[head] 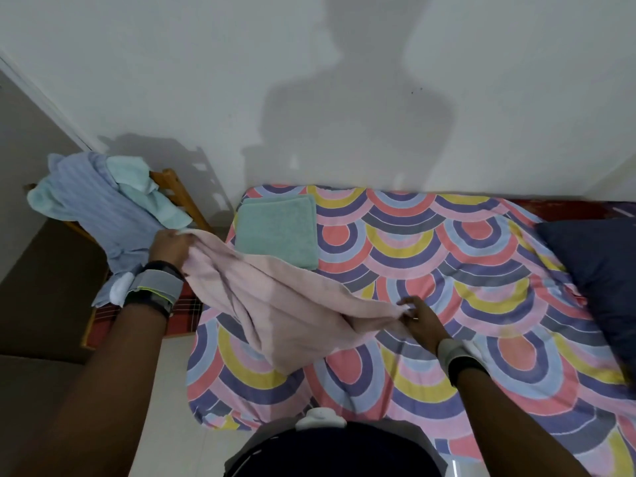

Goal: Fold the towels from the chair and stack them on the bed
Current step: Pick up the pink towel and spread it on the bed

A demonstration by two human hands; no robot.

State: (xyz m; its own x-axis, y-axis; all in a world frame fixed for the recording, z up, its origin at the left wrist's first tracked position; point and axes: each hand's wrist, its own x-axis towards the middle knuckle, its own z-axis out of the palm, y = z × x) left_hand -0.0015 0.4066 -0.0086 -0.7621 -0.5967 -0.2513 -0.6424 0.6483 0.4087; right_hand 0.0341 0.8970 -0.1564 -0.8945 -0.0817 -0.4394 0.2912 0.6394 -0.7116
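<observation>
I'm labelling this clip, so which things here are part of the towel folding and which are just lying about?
Part of the job:
pink towel, held by left hand and right hand
folded green towel
towels on the chair
chair
bed

Just lying about:
dark pillow

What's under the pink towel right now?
The pink towel hangs over the patterned bedspread and covers a corner of the folded green towel. Anything else beneath is hidden.
</observation>
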